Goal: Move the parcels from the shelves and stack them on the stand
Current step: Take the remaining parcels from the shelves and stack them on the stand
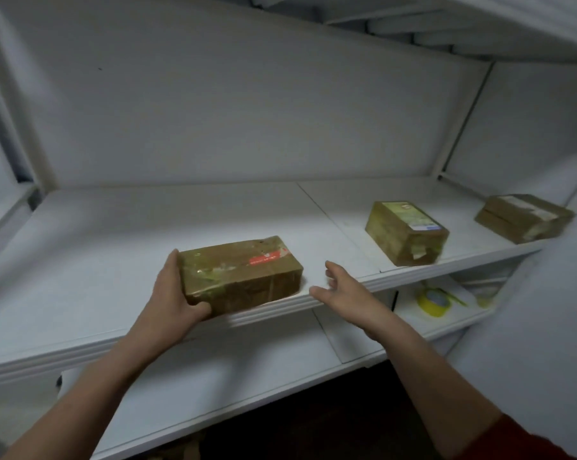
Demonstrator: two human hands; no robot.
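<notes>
Three brown taped cardboard parcels lie on a white shelf. The nearest parcel, with a red strip on top, sits at the shelf's front edge. My left hand grips its left end, thumb along the front, fingers behind. My right hand hovers just right of that parcel, fingers spread, touching nothing. A second parcel with a printed label rests further right. The third parcel lies at the far right. The stand is not in view.
A lower shelf runs beneath, holding a roll of yellow tape at the right. An upper shelf overhangs at the top right. A white upright stands behind the right-hand parcels.
</notes>
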